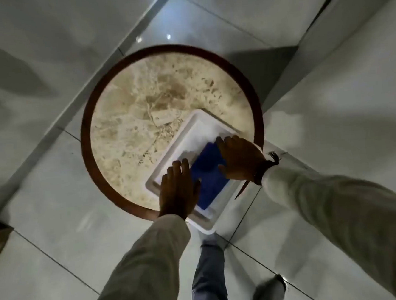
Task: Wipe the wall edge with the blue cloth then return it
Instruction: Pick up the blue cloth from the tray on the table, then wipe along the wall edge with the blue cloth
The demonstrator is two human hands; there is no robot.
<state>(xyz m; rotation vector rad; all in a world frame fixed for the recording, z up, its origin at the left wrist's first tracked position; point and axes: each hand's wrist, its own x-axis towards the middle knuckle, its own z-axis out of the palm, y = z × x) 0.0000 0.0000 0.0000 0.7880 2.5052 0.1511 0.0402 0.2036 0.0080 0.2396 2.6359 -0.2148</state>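
Both hands, left (177,190) and right (239,160), lie flat with open grip on the soft, light blue cloth (208,175) in the white tray (191,129) at the desk's (141,111) near edge; pinch a free corner.

Both hands, left (177,190) and right (240,161), lie flat on the blue cloth (210,175) in a white tray (190,129).

Nothing readable anywhere in this shot, honestly. The folded blue cloth (208,175) lying between the two hands has no tag or print showing. The white rectangular plastic tray (169,163) under both hands is plain, no brand or sticker on the rim beyond the fingertips. The round beige marble table top with its dark wooden rim (141,121), stretching away past the hands, only shows stone veining. The picture is dim and a bit blurry, so tiny markings could be lost.
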